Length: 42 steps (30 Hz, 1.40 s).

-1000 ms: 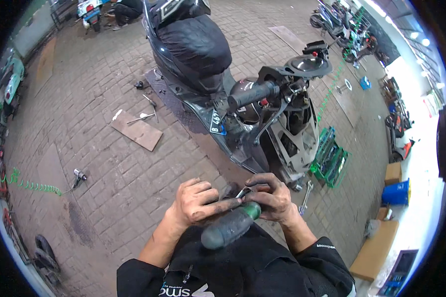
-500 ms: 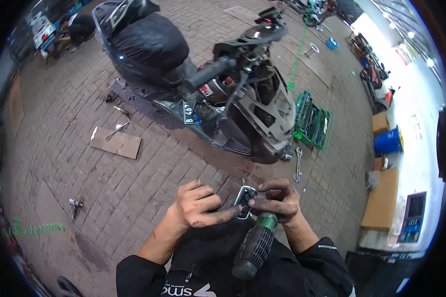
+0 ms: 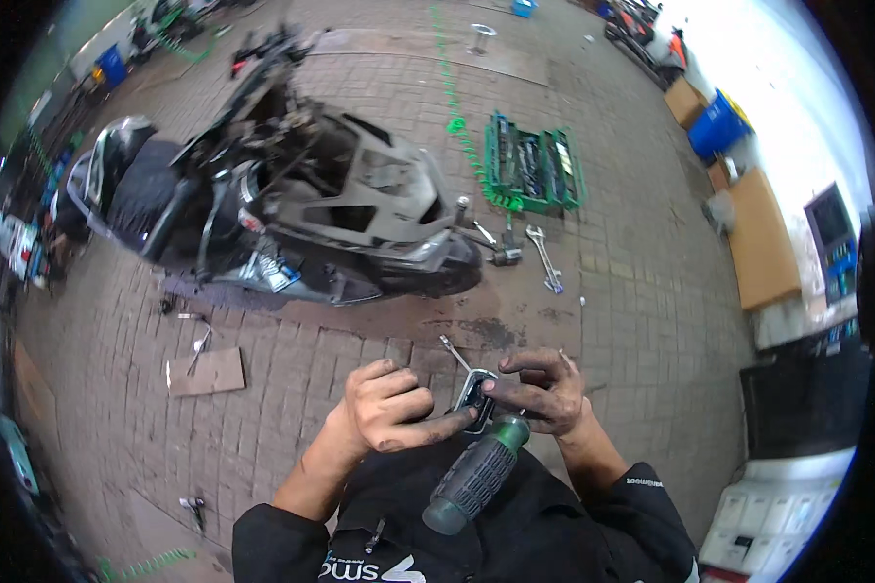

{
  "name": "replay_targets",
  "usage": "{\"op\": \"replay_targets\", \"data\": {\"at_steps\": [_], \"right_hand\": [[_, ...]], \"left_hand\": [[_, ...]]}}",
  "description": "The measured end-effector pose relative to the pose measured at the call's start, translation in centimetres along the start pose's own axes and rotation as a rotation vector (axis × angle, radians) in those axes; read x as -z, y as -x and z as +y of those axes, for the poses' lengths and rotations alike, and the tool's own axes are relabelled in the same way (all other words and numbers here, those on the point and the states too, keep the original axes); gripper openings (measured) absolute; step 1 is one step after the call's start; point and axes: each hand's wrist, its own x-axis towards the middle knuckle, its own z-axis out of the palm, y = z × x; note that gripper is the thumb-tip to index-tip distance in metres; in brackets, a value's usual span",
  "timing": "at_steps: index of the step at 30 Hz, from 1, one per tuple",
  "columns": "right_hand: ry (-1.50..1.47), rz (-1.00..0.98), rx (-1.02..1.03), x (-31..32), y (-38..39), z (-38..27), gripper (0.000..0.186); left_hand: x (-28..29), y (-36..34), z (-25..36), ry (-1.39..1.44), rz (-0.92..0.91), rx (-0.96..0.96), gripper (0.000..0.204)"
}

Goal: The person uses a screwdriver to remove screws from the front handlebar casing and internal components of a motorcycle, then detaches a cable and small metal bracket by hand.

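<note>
In front of my chest is a small oblong dark part (image 3: 474, 398) with a silvery rim. My left hand (image 3: 391, 406) has its fingers curled, and its sooty index fingertip presses on the part's lower end. From the other side, my right hand (image 3: 542, 391) touches the part with one blackened fingertip while another finger stays raised above. A screwdriver (image 3: 474, 483) with a ribbed black and green handle hangs at a slant below the right fingers, its shaft mostly hidden under them. Beyond the part a thin metal rod (image 3: 453, 352) sticks out; its other end is hidden.
A partly stripped scooter (image 3: 360, 209) stands ahead on brick paving. Right of it are a green open toolbox (image 3: 533, 165), a spanner (image 3: 544, 260) and a hammer-like tool (image 3: 506, 255). Cardboard (image 3: 207, 373) lies at left. A white cabinet (image 3: 773, 520) stands at lower right.
The view has turned, so the scooter and toolbox sit further left. The screwdriver handle leans more to the left. Both hands stay at the small part, and more of the thin rod shows.
</note>
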Motion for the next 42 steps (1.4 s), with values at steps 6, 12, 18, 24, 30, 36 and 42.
{"op": "replay_targets", "data": {"at_steps": [6, 12, 18, 24, 30, 36, 42], "right_hand": [[0.119, 0.092, -0.008, 9.9, 6.8, 2.4, 0.031], [0.205, 0.175, -0.168, 15.4, 11.4, 6.0, 0.037], [0.175, 0.276, -0.497, 15.4, 16.0, 14.0, 0.048], [0.075, 0.211, -1.332, 12.0, 23.3, 23.4, 0.038], [-0.054, 0.067, -2.054, 8.7, 38.4, 28.0, 0.046], [0.047, -0.293, -2.171, 3.2, 51.8, 42.9, 0.047], [0.126, -0.558, -1.936, -7.3, 64.5, 66.2, 0.039]], "left_hand": [[-9.8, -6.7, 3.2, 0.087, -0.061, -0.095, 0.035], [-17.7, -12.2, 3.7, 0.206, -0.195, -0.09, 0.04], [-26.8, -12.5, -1.6, 0.347, -0.355, 0.12, 0.041], [-38.7, -4.0, -10.0, 0.393, -0.473, 0.76, 0.031], [-48.9, 4.7, -15.8, 0.305, -1.038, 0.8, 0.039], [-62.6, 17.3, -18.1, 0.231, -1.304, 1.046, 0.044], [-83.5, 30.1, -20.4, 0.138, -1.282, 0.995, 0.048]]}}
